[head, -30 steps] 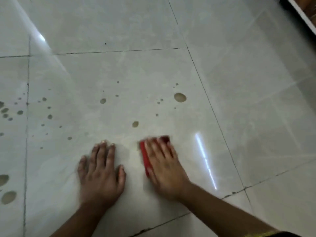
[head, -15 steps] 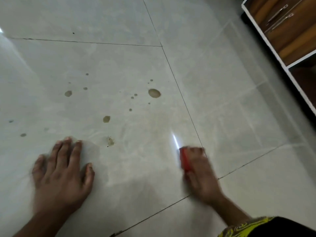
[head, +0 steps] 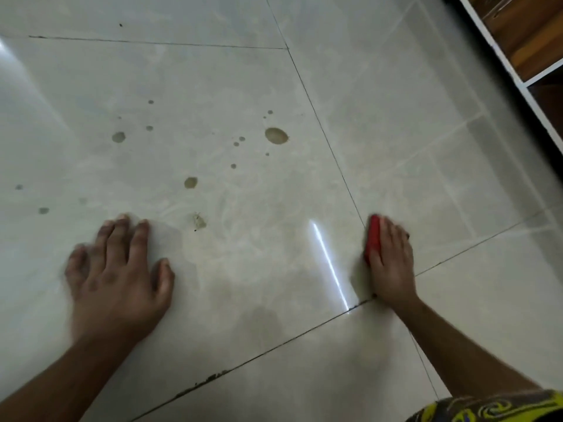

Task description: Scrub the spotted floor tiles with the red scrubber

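The pale glossy floor tile (head: 213,86) carries several brown spots; the largest spot (head: 276,135) lies near its right grout line, and a smeared spot (head: 199,222) lies between my hands. My right hand (head: 391,260) lies over the red scrubber (head: 373,237) and grips it on the floor at the tile's right grout line; only the scrubber's left side shows. My left hand (head: 120,269) rests flat on the tile with fingers spread, holding nothing.
A wooden cabinet with white framing (head: 518,47) stands at the upper right. A bright light reflection (head: 329,260) streaks the tile left of the scrubber. Dirty grout (head: 207,380) runs diagonally below my hands. A yellow-patterned garment (head: 493,406) shows at bottom right.
My right hand slid the scrubber rightward from the middle of the tile to its right grout line. My left hand stayed planted on the tile. The view turned right.
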